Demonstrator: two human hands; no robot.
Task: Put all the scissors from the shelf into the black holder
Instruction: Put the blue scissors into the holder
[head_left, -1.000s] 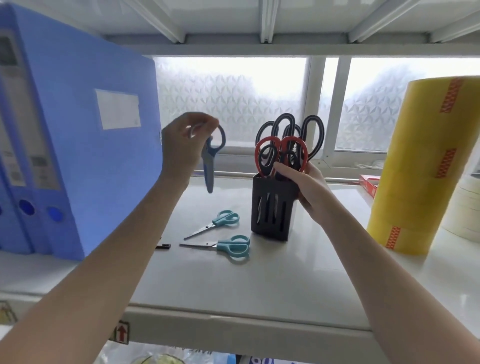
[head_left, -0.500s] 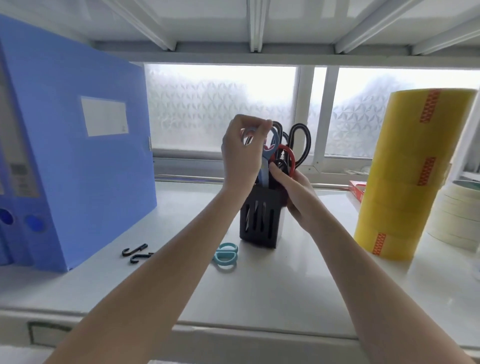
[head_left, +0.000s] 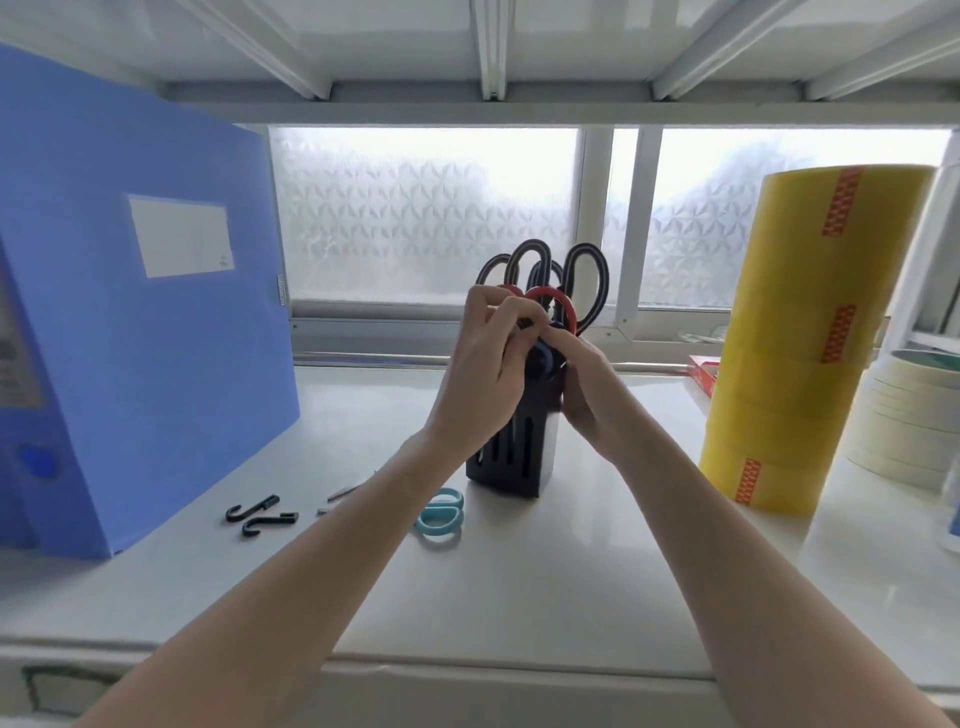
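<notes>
Hands meet over the holder (head_left: 511, 457): the left hand (head_left: 485, 364) pinches blue scissors (head_left: 543, 358) by their handle, seating them blades-down, while the right hand (head_left: 589, 384) grips the holder's side, probably to steady it. Teal scissors (head_left: 441, 517) lie on the shelf (head_left: 571, 571) just left of the holder.

Office supply storage, by the look: white metal shelf (head_left: 519, 597), blue file box (head_left: 130, 312) at nine o'clock, stacked yellow tape rolls (head_left: 800, 338) at three, frosted window (head_left: 426, 213) at twelve.
</notes>
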